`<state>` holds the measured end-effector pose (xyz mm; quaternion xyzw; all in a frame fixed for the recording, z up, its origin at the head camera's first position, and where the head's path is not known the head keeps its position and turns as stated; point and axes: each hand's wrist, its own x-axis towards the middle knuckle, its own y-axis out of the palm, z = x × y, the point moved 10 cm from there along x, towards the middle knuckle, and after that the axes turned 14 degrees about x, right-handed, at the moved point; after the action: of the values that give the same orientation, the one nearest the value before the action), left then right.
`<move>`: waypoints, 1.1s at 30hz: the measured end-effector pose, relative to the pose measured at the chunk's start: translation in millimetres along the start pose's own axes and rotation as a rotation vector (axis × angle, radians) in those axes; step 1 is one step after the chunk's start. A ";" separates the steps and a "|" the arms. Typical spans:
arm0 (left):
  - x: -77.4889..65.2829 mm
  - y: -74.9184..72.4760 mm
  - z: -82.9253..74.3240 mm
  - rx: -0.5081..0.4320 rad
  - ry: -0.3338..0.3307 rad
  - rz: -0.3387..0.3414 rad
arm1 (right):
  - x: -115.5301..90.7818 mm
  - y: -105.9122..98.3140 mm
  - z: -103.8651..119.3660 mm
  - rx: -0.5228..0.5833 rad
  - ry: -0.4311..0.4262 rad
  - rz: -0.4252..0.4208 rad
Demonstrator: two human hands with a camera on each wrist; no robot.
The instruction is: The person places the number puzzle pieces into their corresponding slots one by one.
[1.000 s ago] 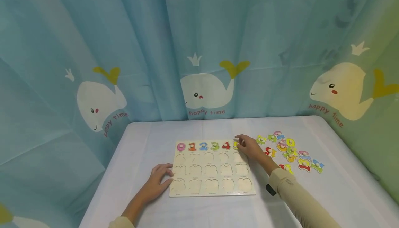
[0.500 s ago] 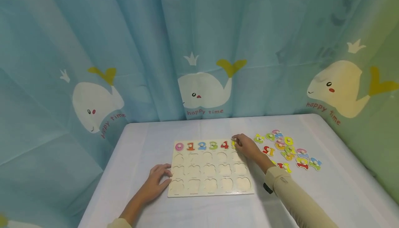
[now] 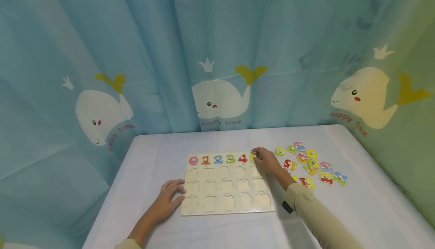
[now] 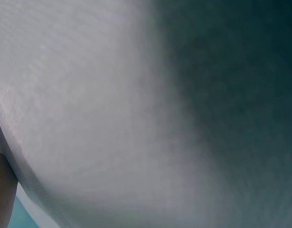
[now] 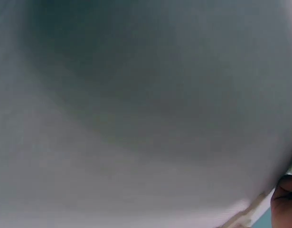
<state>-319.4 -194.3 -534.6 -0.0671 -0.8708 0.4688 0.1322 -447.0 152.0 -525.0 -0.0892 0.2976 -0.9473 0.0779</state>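
Note:
A pale wooden number board lies flat on the table in the head view. Along its top row sit a pink 0, an orange-red 1, a blue 2, a green 3 and a red 4. At the row's right end my right hand pinches a yellow 5, partly hidden by the fingers. My left hand rests loosely against the board's left edge, fingers spread. Each wrist view catches only a sliver of its hand.
Loose number pieces lie in a cluster right of the board, some overlapping, some close to the right forearm. Below the top row are several rows of cut-out recesses. A whale-print curtain hangs behind the white table.
The whole head view has shifted slightly, the board and hands appearing a little further left. My right hand stays over the yellow 5, and my left hand stays at the board's edge.

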 end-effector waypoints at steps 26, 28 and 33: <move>1.1 -1.7 -7.9 0.003 0.045 -0.047 | -15.3 -41.6 11.8 0.040 -0.112 -0.238; 0.7 -2.7 -7.7 0.009 0.040 -0.044 | -17.5 -53.0 4.4 0.023 -0.098 -0.254; -1.6 -1.4 -3.8 0.004 0.005 -0.008 | -27.5 -74.7 -16.2 0.003 -0.048 -0.214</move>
<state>-316.8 -192.5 -531.7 -0.0646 -0.8697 0.4700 0.1361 -430.8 227.0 -498.3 -0.1433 0.2829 -0.9482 -0.0166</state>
